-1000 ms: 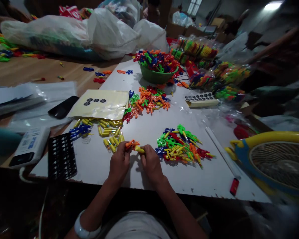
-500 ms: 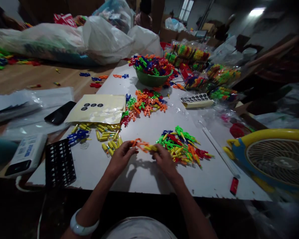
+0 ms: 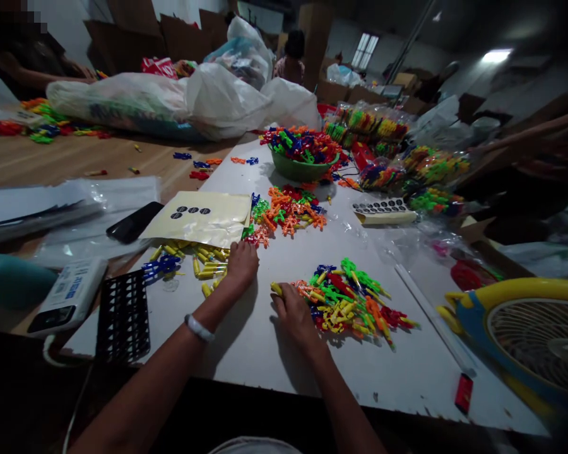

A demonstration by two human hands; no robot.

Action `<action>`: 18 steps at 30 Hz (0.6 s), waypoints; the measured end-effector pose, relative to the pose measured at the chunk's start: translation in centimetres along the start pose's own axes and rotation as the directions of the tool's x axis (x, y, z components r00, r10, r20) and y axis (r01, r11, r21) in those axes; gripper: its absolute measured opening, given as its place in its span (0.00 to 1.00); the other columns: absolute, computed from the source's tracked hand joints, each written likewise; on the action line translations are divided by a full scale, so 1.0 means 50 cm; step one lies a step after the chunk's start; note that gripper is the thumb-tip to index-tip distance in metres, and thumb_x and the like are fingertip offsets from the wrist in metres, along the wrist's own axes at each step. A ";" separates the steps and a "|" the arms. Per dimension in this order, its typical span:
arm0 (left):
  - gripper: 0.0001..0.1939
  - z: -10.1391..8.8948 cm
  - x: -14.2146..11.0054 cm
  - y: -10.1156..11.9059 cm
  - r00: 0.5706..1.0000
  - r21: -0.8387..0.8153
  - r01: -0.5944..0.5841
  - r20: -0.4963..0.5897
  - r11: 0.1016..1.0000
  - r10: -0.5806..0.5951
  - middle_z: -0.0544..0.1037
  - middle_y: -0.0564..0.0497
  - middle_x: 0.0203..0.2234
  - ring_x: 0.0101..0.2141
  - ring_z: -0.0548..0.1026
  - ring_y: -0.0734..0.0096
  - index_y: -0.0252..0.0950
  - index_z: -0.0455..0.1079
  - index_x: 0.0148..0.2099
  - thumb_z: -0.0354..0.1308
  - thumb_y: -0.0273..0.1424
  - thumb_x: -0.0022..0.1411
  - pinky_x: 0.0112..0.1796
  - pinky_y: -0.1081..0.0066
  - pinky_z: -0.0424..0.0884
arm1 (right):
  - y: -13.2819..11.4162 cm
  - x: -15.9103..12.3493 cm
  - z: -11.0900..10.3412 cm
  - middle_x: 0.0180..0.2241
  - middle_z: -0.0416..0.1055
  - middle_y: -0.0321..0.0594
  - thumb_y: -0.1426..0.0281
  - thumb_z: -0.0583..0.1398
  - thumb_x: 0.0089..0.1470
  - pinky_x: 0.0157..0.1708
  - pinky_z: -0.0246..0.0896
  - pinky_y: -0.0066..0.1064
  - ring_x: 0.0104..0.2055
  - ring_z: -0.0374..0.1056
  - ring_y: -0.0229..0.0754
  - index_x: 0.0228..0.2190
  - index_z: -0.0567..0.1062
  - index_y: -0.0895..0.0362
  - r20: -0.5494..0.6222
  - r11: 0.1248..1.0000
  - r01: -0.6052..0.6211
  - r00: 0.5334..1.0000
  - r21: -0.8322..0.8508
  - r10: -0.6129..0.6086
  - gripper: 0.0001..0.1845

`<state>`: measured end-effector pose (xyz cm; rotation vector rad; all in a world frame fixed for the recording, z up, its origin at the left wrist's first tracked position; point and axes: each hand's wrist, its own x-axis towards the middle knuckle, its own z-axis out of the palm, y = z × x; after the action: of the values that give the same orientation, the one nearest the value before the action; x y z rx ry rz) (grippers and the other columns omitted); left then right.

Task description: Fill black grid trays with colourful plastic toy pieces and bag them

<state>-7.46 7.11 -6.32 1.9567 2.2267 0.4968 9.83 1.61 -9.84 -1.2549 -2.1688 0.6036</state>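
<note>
My left hand (image 3: 243, 263) reaches forward to the lower right corner of the cream sticker sheet (image 3: 203, 217), beside a heap of bright plastic figures (image 3: 284, 211). Its fingers are curled down, and what they grip, if anything, is hidden. Several small yellow tubes (image 3: 211, 268) lie just left of it, partly under the sheet. Between the thumb and fingers of my right hand (image 3: 296, 315) is a small yellow tube (image 3: 276, 289). Right beside that hand spreads a pile of figures with yellow tubes (image 3: 345, 296); an orange figure (image 3: 308, 291) lies at its near left edge.
A green bowl (image 3: 303, 169) heaped with figures stands farther back. On the left are a black phone (image 3: 135, 222), a white power bank (image 3: 71, 293) and a black rack (image 3: 123, 315). To the right are a clear rod (image 3: 433, 318), a red lighter (image 3: 464, 392) and a yellow-blue fan (image 3: 525, 321).
My hands have parted. The left moved forward to the figure heap, leaving the orange figure. The right holds a yellow tube beside the pile, where an orange figure lies. The view shifted slightly.
</note>
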 end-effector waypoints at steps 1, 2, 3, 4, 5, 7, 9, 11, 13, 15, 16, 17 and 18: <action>0.10 0.003 -0.019 0.004 1.000 0.000 -0.003 0.007 1.000 0.003 0.77 0.35 0.45 0.52 0.69 0.49 0.30 0.72 0.44 0.57 0.22 0.59 0.54 0.54 0.58 | 0.002 -0.002 -0.001 0.37 0.72 0.44 0.70 0.50 0.62 0.40 0.62 0.35 0.39 0.67 0.45 0.40 0.71 0.56 0.013 1.000 -0.013 1.000 -0.001 0.013 0.11; 0.09 0.006 -0.036 0.008 1.000 -0.005 0.004 0.013 1.000 -0.004 0.77 0.36 0.45 0.52 0.69 0.49 0.32 0.72 0.43 0.56 0.24 0.60 0.54 0.54 0.58 | 0.004 -0.004 -0.004 0.37 0.71 0.44 0.69 0.50 0.62 0.40 0.62 0.35 0.39 0.67 0.45 0.40 0.71 0.56 0.031 1.000 -0.026 0.999 0.002 0.026 0.11; 0.08 0.009 -0.051 0.012 1.000 -0.012 0.024 0.018 1.000 -0.024 0.77 0.36 0.44 0.51 0.69 0.49 0.32 0.72 0.43 0.56 0.26 0.61 0.53 0.54 0.59 | 0.005 -0.004 -0.008 0.37 0.71 0.44 0.69 0.50 0.62 0.40 0.62 0.35 0.39 0.67 0.45 0.40 0.71 0.56 0.049 0.999 -0.039 0.998 0.010 0.038 0.11; 0.08 0.012 -0.061 0.016 0.998 -0.023 0.058 0.023 0.998 -0.057 0.77 0.36 0.43 0.50 0.70 0.49 0.32 0.72 0.43 0.56 0.29 0.62 0.52 0.54 0.60 | 0.006 -0.004 -0.012 0.37 0.71 0.44 0.68 0.51 0.62 0.41 0.62 0.36 0.39 0.67 0.46 0.40 0.71 0.56 0.061 0.998 -0.052 0.997 0.020 0.050 0.10; 0.10 0.015 -0.066 0.020 0.994 -0.035 0.104 0.027 0.994 -0.103 0.76 0.35 0.43 0.48 0.71 0.49 0.31 0.71 0.44 0.56 0.30 0.62 0.51 0.54 0.61 | 0.005 -0.003 -0.014 0.38 0.72 0.45 0.67 0.51 0.62 0.41 0.62 0.36 0.40 0.68 0.46 0.41 0.71 0.56 0.063 0.997 -0.064 0.996 0.031 0.062 0.11; 0.14 0.021 -0.061 0.029 0.978 -0.068 0.208 0.039 0.976 -0.206 0.75 0.33 0.44 0.47 0.72 0.49 0.29 0.69 0.46 0.59 0.31 0.59 0.49 0.56 0.63 | 0.003 0.001 -0.014 0.38 0.72 0.45 0.66 0.51 0.63 0.41 0.63 0.37 0.40 0.68 0.46 0.43 0.70 0.56 0.048 0.995 -0.081 0.996 0.057 0.079 0.12; 0.17 0.022 -0.045 0.035 0.955 -0.117 0.295 0.051 0.948 -0.291 0.74 0.30 0.46 0.48 0.72 0.47 0.28 0.68 0.46 0.63 0.29 0.55 0.48 0.56 0.64 | -0.002 0.003 -0.012 0.39 0.72 0.46 0.66 0.50 0.63 0.42 0.63 0.38 0.41 0.68 0.47 0.43 0.70 0.56 0.031 0.993 -0.087 0.996 0.085 0.085 0.12; 0.19 0.017 -0.029 0.037 0.938 -0.187 0.347 0.059 0.919 -0.343 0.71 0.26 0.49 0.51 0.71 0.42 0.27 0.69 0.44 0.66 0.26 0.49 0.49 0.54 0.63 | -0.006 0.003 -0.014 0.39 0.72 0.46 0.66 0.50 0.63 0.42 0.63 0.37 0.41 0.68 0.47 0.42 0.71 0.57 0.029 0.989 -0.093 0.996 0.115 0.090 0.13; 0.21 0.010 -0.022 0.034 0.928 -0.285 0.372 0.080 0.883 -0.365 0.71 0.25 0.49 0.51 0.71 0.38 0.27 0.69 0.41 0.68 0.23 0.43 0.48 0.52 0.64 | -0.012 0.000 -0.022 0.38 0.73 0.45 0.66 0.51 0.62 0.41 0.62 0.36 0.40 0.69 0.46 0.41 0.71 0.57 0.045 0.982 -0.113 0.993 0.150 0.107 0.12; 0.18 0.004 -0.024 0.028 0.926 -0.416 0.377 0.130 0.828 -0.356 0.76 0.30 0.42 0.47 0.74 0.40 0.29 0.70 0.38 0.68 0.23 0.41 0.45 0.53 0.67 | -0.020 -0.006 -0.033 0.34 0.73 0.42 0.65 0.51 0.63 0.37 0.62 0.33 0.35 0.69 0.44 0.40 0.72 0.57 0.081 0.969 -0.144 0.988 0.198 0.130 0.12; 0.16 0.002 -0.029 0.025 0.926 -0.490 0.375 0.162 0.786 -0.341 0.77 0.35 0.37 0.42 0.76 0.44 0.30 0.70 0.37 0.67 0.25 0.43 0.43 0.55 0.69 | -0.025 -0.011 -0.038 0.31 0.73 0.40 0.65 0.51 0.63 0.34 0.61 0.32 0.33 0.69 0.42 0.40 0.72 0.57 0.098 0.962 -0.158 0.985 0.222 0.140 0.13; 0.13 0.001 -0.037 0.022 0.927 -0.568 0.373 0.192 0.733 -0.323 0.78 0.39 0.32 0.38 0.78 0.48 0.31 0.70 0.36 0.66 0.27 0.45 0.40 0.57 0.70 | -0.030 -0.017 -0.043 0.29 0.73 0.39 0.64 0.51 0.63 0.32 0.60 0.31 0.31 0.69 0.41 0.40 0.73 0.56 0.110 0.955 -0.168 0.983 0.243 0.145 0.13; 0.12 0.001 -0.047 0.020 0.927 -0.643 0.371 0.215 0.669 -0.307 0.78 0.42 0.29 0.34 0.78 0.53 0.31 0.71 0.36 0.65 0.31 0.49 0.37 0.59 0.71 | -0.036 -0.023 -0.046 0.28 0.72 0.38 0.64 0.51 0.63 0.31 0.59 0.30 0.30 0.68 0.41 0.39 0.73 0.56 0.118 0.950 -0.174 0.982 0.259 0.148 0.13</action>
<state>-6.16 4.93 -6.29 1.1290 1.8885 0.9699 10.68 0.02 -7.30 -1.2832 -1.9888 1.0097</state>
